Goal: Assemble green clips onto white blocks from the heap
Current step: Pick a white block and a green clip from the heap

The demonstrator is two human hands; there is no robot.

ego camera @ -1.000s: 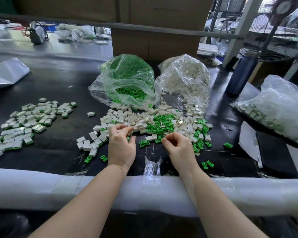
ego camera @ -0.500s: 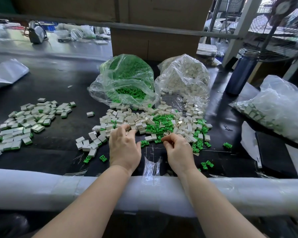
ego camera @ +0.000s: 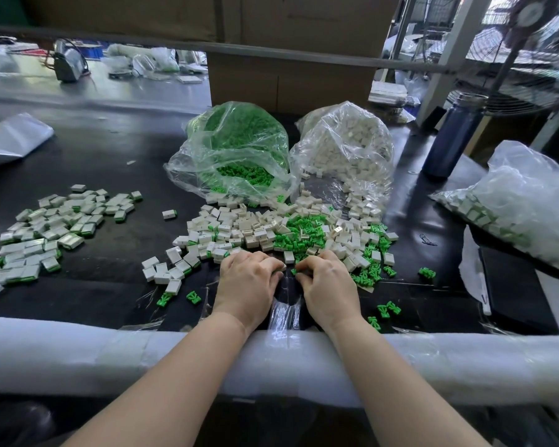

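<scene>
Presently, readable writing: none can be made out on any bag, box or part.
Left hand point(ego camera: 250, 283): knuckles up, fingers curled, tips pinching something pale at the heap's near edge; what it is cannot be told.
Right hand point(ego camera: 329, 285): knuckles up, fingers curled, just beside the left hand, fingertips nearly meeting it; a speck of green shows at the tips, but the held part cannot be identified.
Heap point(ego camera: 271, 233): directly beyond both hands on the black surface point(ego camera: 110, 279), touching the fingertips.
White blocks point(ego camera: 220, 230): small boxy off-white housings, lying at all angles.
Green clips point(ego camera: 292, 237): bright green, small and toothed, clustered beyond the right hand; strays lie either side of the wrists.
Finished pile point(ego camera: 49, 233): well to the left of the left hand; white blocks with green edges.
Green bag point(ego camera: 236, 153): clear plastic, open, beyond the heap.
White bag point(ego camera: 346, 146): clear plastic, beside the green bag.
Foam rail point(ego camera: 78, 350): white padding under both forearms.
</scene>
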